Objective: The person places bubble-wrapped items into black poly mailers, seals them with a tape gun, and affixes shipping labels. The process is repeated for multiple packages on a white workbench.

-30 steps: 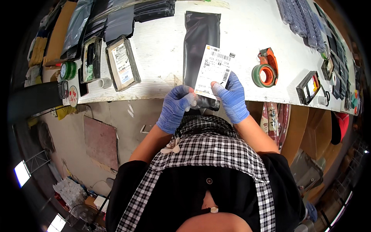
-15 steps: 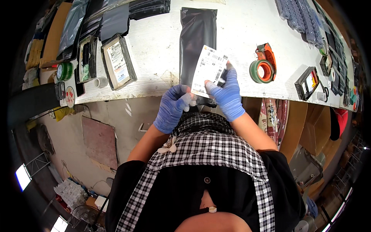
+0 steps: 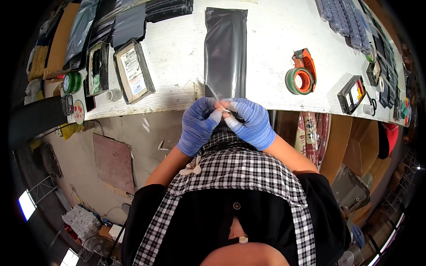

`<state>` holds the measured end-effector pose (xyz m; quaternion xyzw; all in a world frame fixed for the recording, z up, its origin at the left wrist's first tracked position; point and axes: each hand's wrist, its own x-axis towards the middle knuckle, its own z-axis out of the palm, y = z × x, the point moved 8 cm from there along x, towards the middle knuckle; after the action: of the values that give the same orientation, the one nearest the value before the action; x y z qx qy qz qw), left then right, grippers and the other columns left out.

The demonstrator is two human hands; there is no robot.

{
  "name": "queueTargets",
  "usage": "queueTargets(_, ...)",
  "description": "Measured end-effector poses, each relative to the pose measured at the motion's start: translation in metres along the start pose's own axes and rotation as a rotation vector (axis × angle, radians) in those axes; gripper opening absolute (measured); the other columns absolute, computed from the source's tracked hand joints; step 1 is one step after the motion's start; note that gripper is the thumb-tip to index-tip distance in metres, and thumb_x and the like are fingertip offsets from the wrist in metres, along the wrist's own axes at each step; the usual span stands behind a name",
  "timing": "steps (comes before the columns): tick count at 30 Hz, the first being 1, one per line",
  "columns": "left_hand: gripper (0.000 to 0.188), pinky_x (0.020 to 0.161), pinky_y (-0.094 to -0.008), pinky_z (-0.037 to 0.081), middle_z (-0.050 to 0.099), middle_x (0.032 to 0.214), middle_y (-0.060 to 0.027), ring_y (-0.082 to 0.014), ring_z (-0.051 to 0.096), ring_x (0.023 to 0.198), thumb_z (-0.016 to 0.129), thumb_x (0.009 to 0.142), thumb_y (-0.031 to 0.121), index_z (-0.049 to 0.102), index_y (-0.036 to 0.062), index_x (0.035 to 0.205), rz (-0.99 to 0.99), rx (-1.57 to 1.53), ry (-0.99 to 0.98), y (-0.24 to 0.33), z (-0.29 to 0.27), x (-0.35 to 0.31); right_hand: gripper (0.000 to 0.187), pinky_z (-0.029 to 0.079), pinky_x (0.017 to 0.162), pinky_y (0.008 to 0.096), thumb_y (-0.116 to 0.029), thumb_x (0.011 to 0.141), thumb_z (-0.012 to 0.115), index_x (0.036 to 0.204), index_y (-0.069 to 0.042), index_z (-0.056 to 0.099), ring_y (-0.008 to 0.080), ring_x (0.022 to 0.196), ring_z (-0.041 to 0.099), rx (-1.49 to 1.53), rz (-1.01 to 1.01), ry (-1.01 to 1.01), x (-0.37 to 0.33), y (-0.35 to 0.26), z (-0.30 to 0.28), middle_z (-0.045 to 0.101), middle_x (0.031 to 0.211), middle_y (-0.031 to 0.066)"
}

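My left hand and my right hand meet at the front edge of the table, both in blue gloves with bare fingertips. Between their pinched fingertips is a white printed label, now seen nearly edge-on as a thin strip. The fingers hide most of it, and its printed face does not show. Just beyond the hands, a long dark grey plastic mailing bag lies flat on the white table, its near end hidden behind the hands.
Right of the bag sits an orange tape dispenser with a green roll. Shallow trays, one holding labels, stand at left near stacked dark bags. Bubble-wrap rolls lie far right. Behind the front edge, cardboard boxes stand below right.
The label has turned from face-on to nearly edge-on. My right hand has moved left and down, bringing its fingertips against those of my left hand.
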<state>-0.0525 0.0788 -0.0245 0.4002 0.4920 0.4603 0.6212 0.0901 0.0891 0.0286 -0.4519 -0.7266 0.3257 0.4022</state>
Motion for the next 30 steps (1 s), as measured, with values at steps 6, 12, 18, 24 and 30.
queueTargets(6,0.011,0.062,-0.0182,0.048,0.063,0.078,0.0002,-0.0029,0.056,0.069,0.062,0.084,-0.004,0.062,0.0041,0.091,0.072,0.194,0.000,0.007,0.002,0.000,0.015,0.057,0.064,0.0290,-0.016,0.087,0.069,0.096,-0.003,0.069,0.0192,0.070,0.068,0.297,0.337,0.019,-0.009,0.040,0.006,0.071,0.087,0.0093)
queueTargets(12,0.009,0.064,-0.0236,0.050,0.065,0.078,-0.0016,-0.0091,0.062,0.072,0.060,0.085,0.012,0.063,0.0048,0.091,-0.246,0.108,-0.003,-0.019,-0.095,-0.021,0.030,0.060,0.084,0.0422,-0.016,0.085,0.064,0.108,0.002,0.058,0.0301,0.100,0.066,1.035,1.224,0.602,-0.019,0.136,-0.066,0.065,0.108,0.0165)
queueTargets(18,0.028,0.077,-0.0348,0.053,0.069,0.095,-0.0145,-0.0254,0.067,0.084,0.066,0.084,0.019,0.065,0.0033,0.107,-0.486,1.566,0.248,-0.062,-0.264,-0.077,0.013,0.057,0.066,0.0312,-0.015,0.091,0.060,0.089,-0.002,0.063,0.0180,0.071,0.066,-0.369,-0.116,0.484,0.085,0.030,-0.126,0.068,0.086,0.0099)
queueTargets(24,0.031,0.083,-0.0409,0.052,0.067,0.099,-0.0156,-0.0322,0.065,0.093,0.068,0.081,0.015,0.066,0.0054,0.110,-0.058,0.858,0.150,-0.040,-0.138,-0.029,0.038,0.054,0.080,0.0364,-0.039,0.096,0.050,0.102,-0.005,0.066,0.0248,0.090,0.063,-0.903,0.157,-0.521,0.085,0.057,0.031,0.065,0.104,0.0141)
queueTargets(30,0.050,0.099,-0.0457,0.043,0.056,0.123,-0.0132,-0.0325,0.053,0.115,0.071,0.075,0.019,0.061,0.0129,0.124,0.478,0.984,-0.111,-0.011,-0.013,-0.012,0.079,0.022,0.114,0.0552,-0.057,0.093,0.046,0.151,-0.007,0.030,0.0444,0.144,0.020,-0.941,0.088,-0.377,0.100,0.061,0.036,0.022,0.155,0.0277)
